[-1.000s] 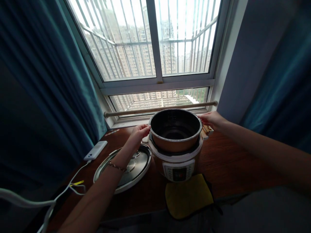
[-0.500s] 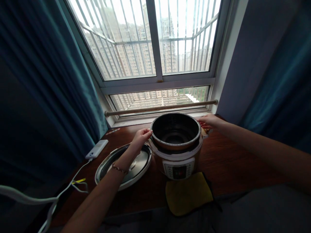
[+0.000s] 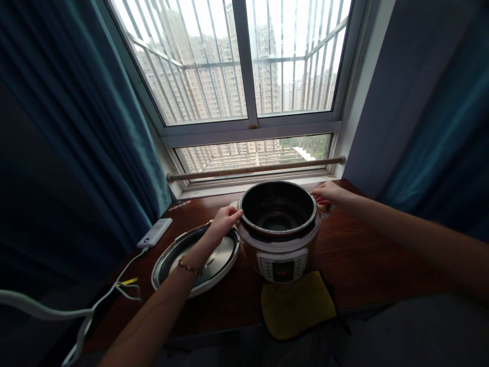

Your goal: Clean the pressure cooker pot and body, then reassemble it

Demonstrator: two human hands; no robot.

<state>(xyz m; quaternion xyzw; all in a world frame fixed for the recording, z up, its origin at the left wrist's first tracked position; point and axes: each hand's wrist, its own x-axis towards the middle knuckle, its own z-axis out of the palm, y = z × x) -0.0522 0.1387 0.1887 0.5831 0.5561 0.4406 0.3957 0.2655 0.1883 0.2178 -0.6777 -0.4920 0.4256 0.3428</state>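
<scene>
A black inner pot [image 3: 278, 209] sits partly inside the electric pressure cooker [image 3: 282, 255], its rim still a little above the cooker's collar. My left hand [image 3: 226, 219] pinches the pot's rim on the left side. On the opposite side my right hand [image 3: 325, 194] has its fingers closed at the rim; part of its grip is hidden behind the pot. The cooker's round lid [image 3: 225, 255] lies with its metal inner side up, under my left forearm. In front of the cooker lies a yellow cloth [image 3: 296, 308] with a dark edge.
A white power bank [image 3: 155, 233] with a white cable [image 3: 128, 272] lies at the left of the wooden table [image 3: 355, 255]. Behind it, a wooden rail [image 3: 260, 169] crosses the window. Blue curtains [image 3: 126, 153] hang at both sides.
The inner pot has sunk slightly lower into the cooker, with both hands keeping hold of its rim. The whole view has shifted a little.
</scene>
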